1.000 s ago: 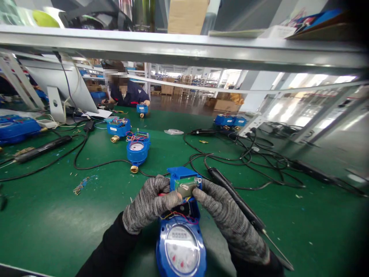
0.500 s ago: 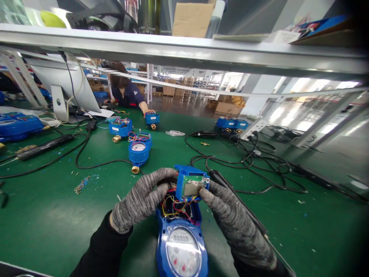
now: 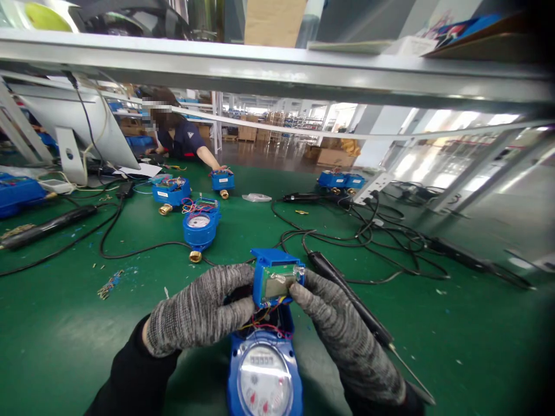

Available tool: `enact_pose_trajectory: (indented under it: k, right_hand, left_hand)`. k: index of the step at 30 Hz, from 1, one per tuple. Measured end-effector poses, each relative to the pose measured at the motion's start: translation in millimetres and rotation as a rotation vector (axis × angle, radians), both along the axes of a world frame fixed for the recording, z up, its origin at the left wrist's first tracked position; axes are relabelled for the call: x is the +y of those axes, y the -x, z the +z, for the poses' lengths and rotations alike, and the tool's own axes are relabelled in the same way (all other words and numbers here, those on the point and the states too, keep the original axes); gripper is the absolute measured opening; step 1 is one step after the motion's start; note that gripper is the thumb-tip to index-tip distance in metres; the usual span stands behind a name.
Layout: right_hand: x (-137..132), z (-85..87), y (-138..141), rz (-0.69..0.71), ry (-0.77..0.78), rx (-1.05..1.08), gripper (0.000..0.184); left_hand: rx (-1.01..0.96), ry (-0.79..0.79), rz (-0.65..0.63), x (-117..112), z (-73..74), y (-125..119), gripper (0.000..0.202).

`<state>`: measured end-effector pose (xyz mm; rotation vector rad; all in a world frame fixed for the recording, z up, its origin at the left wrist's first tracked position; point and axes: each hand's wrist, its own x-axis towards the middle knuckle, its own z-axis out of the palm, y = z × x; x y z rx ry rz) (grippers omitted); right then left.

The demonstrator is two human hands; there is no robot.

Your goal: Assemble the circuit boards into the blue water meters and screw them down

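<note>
A blue water meter (image 3: 263, 375) with a round dial lies in front of me, its upper compartment uncovered. Thin red and yellow wires (image 3: 264, 323) run from that compartment up to a blue cover (image 3: 258, 281) holding a green circuit board with a grey display (image 3: 277, 286). My right hand (image 3: 333, 312), in a grey knit glove, grips the cover's right side, thumb on the board's edge. My left hand (image 3: 203, 306), gloved alike, closes on the cover's left side; its fingertips are partly hidden behind it. The cover is tilted toward me above the meter.
More blue meters (image 3: 200, 228) stand beyond my hands. A soldering iron (image 3: 347, 289) lies right of my right arm, near tangled black cables (image 3: 368, 237) and a power strip (image 3: 373, 188). Another person's hand (image 3: 219, 169) touches a far meter. A shelf (image 3: 277, 72) crosses above.
My left hand has moved from the wires by the compartment to the cover's left side. The cover has come slightly lower over the compartment. The whole view has shifted a little.
</note>
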<state>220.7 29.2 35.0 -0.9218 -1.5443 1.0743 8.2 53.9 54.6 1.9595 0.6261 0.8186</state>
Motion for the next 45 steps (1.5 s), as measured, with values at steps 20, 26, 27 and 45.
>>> enact_pose_trajectory:
  k: [20,26,27,45]
  right_hand:
    - [0.1,-2.8,3.8,-0.013,0.019,-0.028,0.029]
    - [5.0,-8.1,-1.3,-0.056,0.047,-0.049,0.026]
    - [6.2,-9.0,-2.2,-0.051,0.049,-0.050,0.026]
    - [8.1,-5.5,-9.1,0.018,0.030,-0.070,0.028]
  left_hand:
    - [-0.013,-0.076,0.345,-0.8,-33.6,-0.3,0.030]
    - [-0.069,0.062,0.361,-4.8,-30.2,-2.2,0.036]
    - [-0.071,0.089,0.327,-5.5,-28.3,-2.2,0.037]
    - [-0.161,0.287,-0.036,-4.8,-16.2,-12.4,0.045]
